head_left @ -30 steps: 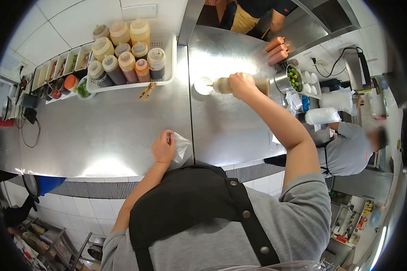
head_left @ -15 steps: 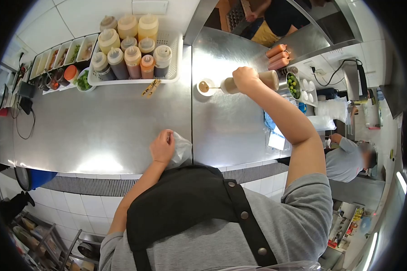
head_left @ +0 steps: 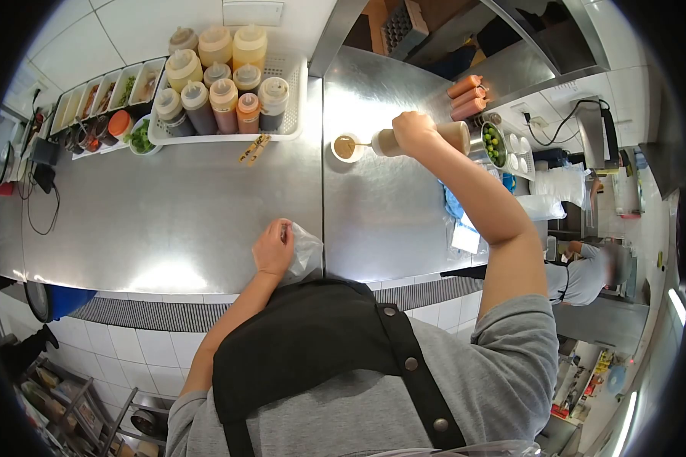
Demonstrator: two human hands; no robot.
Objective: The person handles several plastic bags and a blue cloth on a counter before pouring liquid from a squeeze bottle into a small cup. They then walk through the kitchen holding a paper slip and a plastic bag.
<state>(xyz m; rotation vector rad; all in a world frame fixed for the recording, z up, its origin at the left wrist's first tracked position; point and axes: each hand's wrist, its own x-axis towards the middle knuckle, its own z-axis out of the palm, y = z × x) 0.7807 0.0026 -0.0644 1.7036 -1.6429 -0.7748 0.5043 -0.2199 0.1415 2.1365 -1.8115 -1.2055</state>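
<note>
1. A person's right hand (head_left: 415, 133) grasps a squeeze bottle (head_left: 387, 143), fingers wrapped around its middle. The bottle is tilted well over above the steel counter (head_left: 389, 221), its tip pointing left.
2. Just left of that tip, a small white cup (head_left: 346, 148) sits on the counter, with light-brown sauce (head_left: 344, 146) inside. A thin brown line joins the tip and the cup; whether it is nozzle or flowing sauce, I cannot tell.
3. The left hand (head_left: 273, 250) is curled closed around the gathered edge of a clear plastic bag (head_left: 303, 251), near the counter's front edge and beside the dark seam.
4. At upper left, a white basket (head_left: 293, 114) holds 11 squeeze bottles in yellow, brown, orange and dark tones. In front of it lies something small, yellow and dark (head_left: 254, 149).
5. Further left are a row of small trays (head_left: 114, 90), an orange-lidded jar (head_left: 120, 123) and a bowl of greens (head_left: 142, 139).
6. Beyond the held bottle are 3 orange bottles (head_left: 468, 97) and a metal pot (head_left: 494, 145) of green fruit.
7. At far right, 1 co-worker (head_left: 585, 276) in grey stands apart.
</note>
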